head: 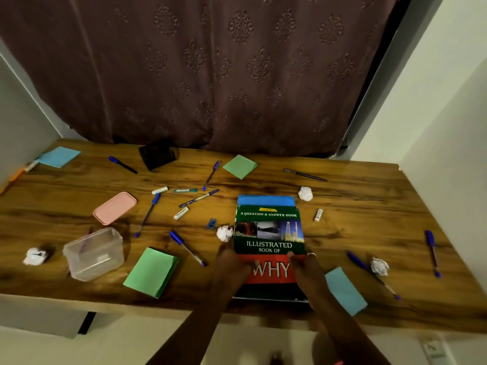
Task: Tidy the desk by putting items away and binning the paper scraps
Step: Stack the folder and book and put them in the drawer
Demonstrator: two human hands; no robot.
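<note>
Wooden desk (pixel 369 206) carries a book (pixel 268 233) at its near middle edge. Left hand (pixel 232 262) and right hand (pixel 307 264) grip the book's near sides, thumbs on the cover. A paper ball (pixel 225 233) touches the book's left edge, and a sharpener (pixel 211 223) lies just beside the ball. Blue paper (pixel 345 291) lies just right of the right hand. A blue pen (pixel 187 248) lies between green paper (pixel 151 271) and the left hand. Fingers beneath the book are hidden; the hands cover part of its title.
</note>
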